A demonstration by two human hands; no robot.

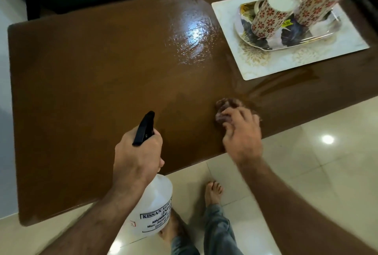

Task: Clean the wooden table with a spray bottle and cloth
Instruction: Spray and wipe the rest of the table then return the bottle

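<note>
Left hand (137, 158) is gripping the neck of the spray bottle (152, 207), fingers curled round it below the black trigger head (144, 128), nozzle pointing over the wooden table (92, 82). Right hand (242, 134) is pressing a bunched cloth (226, 109) onto the table near its front edge, fingers curled over it; cloth is blurred. Wet sheen is showing on the tabletop toward the far side. Two upside-down cups (272, 15) are sitting on a tray (255, 38) over a white mat (286, 64), far right.
</note>
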